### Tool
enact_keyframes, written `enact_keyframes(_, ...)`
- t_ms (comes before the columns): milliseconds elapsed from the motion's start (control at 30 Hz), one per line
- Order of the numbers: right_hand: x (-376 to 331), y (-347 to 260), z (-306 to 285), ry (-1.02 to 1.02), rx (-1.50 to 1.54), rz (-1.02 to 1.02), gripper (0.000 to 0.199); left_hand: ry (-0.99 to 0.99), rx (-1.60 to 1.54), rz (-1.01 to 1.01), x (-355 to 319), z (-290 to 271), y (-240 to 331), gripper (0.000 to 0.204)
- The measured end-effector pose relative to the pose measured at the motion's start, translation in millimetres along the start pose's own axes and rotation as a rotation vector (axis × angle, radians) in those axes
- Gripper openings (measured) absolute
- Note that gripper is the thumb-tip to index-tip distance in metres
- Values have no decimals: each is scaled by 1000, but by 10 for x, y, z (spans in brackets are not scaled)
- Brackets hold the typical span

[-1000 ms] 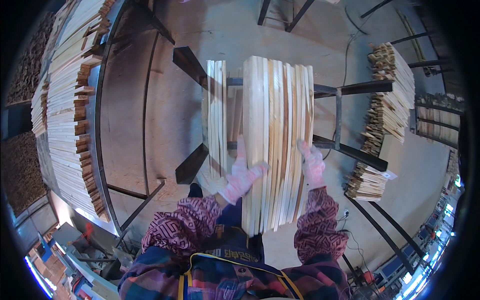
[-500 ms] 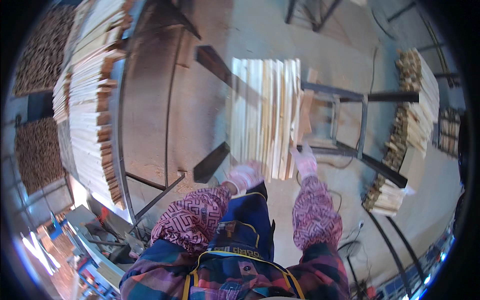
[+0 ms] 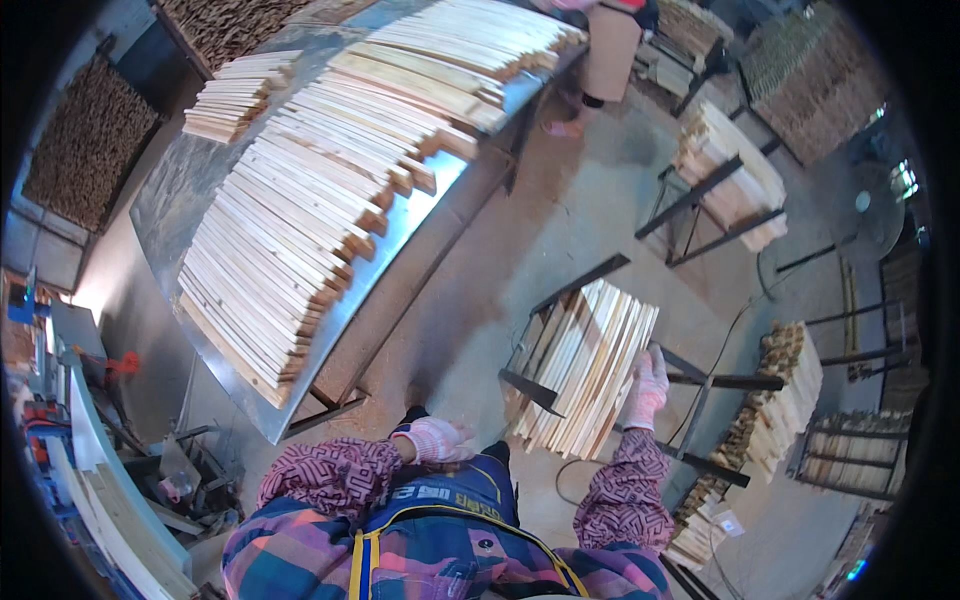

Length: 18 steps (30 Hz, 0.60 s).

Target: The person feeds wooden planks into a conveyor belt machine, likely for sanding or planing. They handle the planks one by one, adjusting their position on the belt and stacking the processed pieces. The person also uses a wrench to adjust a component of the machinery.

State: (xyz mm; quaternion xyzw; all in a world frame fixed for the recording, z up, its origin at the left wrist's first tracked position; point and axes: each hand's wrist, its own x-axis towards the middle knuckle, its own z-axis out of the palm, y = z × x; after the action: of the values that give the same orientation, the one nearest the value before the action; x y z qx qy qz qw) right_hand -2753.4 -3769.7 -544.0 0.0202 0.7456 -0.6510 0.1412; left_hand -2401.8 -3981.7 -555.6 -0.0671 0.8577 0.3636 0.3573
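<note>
A stack of pale wooden strips (image 3: 585, 365) rests in a dark metal rack (image 3: 529, 390) in front of me, a little to the right. My right hand (image 3: 648, 388), in a pinkish-white glove, is at the stack's right side with its fingers stretched out flat. Whether it touches the wood or only the rack bar beside it, I cannot tell. My left hand (image 3: 435, 440), gloved alike, is off the stack, just above my blue apron (image 3: 450, 488). Its fingers are extended and nothing shows in them.
A metal-topped table (image 3: 400, 230) at the left bears long rows of wooden strips (image 3: 270, 230). More racked strips (image 3: 735, 175) stand at the far right, others (image 3: 765, 400) nearer. Cables (image 3: 735, 320) lie on the floor. Another person's leg (image 3: 608, 55) shows beyond the table.
My view has swung left, bringing the table's rows more fully into sight. My left hand has come away from the stack's near end toward my apron; my right hand stays by its right side.
</note>
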Motion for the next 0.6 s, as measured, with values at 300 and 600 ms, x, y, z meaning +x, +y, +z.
enact_keyframes(300,-540,-573,3180,-537,-620,-416,64,553,-83,-186,-1472,-812,-1230,50)
enact_keyframes(600,240,-1588,5081,-542,-1012,-616,70,888,-469,-433,-1664,-1104,-1874,58)
